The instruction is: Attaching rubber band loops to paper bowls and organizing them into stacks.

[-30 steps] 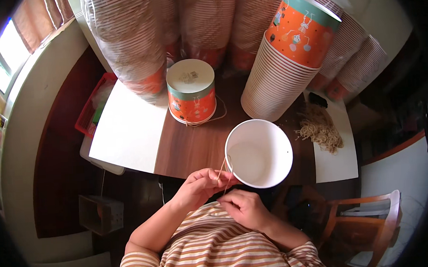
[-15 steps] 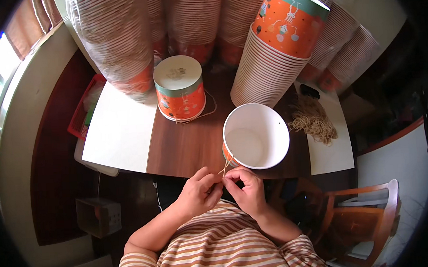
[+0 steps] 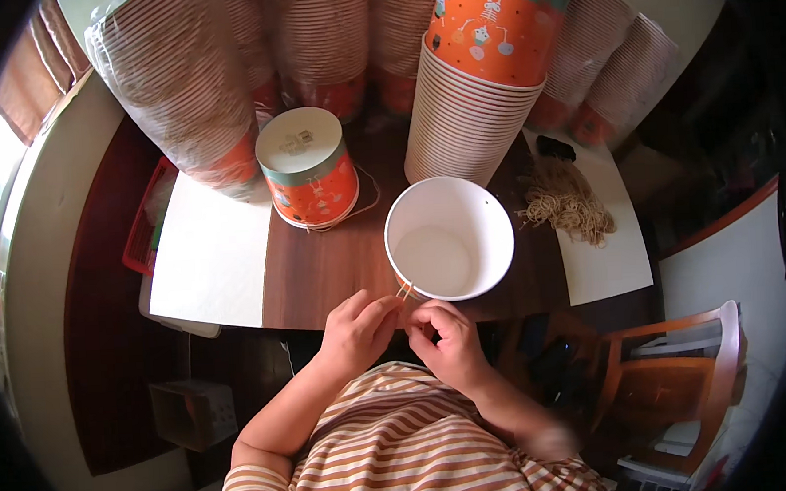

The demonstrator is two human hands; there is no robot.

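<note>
String point(image 3: 405, 289) at the near rim of the white bucket point(image 3: 449, 237) is pinched by left hand point(image 3: 359, 327) and right hand point(image 3: 445, 336), now closer together than before. Left of the bucket: white sheet point(image 3: 211, 255), orange tub point(image 3: 309, 168), brown table point(image 3: 323, 267); right, wooden chair point(image 3: 684, 364).

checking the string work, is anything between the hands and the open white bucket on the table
Nothing visible is. The left hand and right hand pinch a thin tan string that runs straight up to the near rim of the open white paper bucket on the brown wooden table.
</note>
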